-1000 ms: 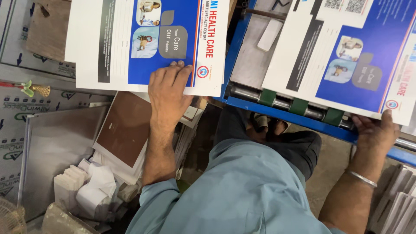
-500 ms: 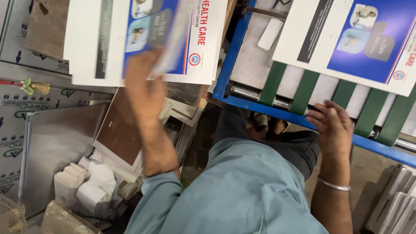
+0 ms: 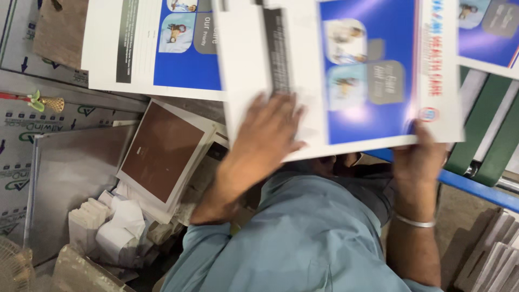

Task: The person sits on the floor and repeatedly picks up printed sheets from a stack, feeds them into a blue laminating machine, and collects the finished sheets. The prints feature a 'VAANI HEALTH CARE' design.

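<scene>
A large printed sheet (image 3: pixel 346 75), white-bordered with a blue panel, small photo insets and a grey rounded patch, now lies across both hands in mid-carry, where a second ago each hand pressed a separate sheet and half a second ago the left arm was a blur; the work has passed from steadying to lifting one sheet clear. The left hand (image 3: pixel 267 132) spreads flat, fingers open, against the sheet's white margin; the right hand (image 3: pixel 424 154), a metal bangle (image 3: pixel 415 220) on its wrist, grips the lower right edge. Left of the held sheet a matching printed sheet (image 3: pixel 157 54) rests flat. Below that, a brown-faced board (image 3: pixel 162 151) sits on a stack, with white folded cartons (image 3: pixel 108 227) lower still. Right of the held sheet run green conveyor belts (image 3: pixel 494 135) in a blue frame (image 3: pixel 476 189)
</scene>
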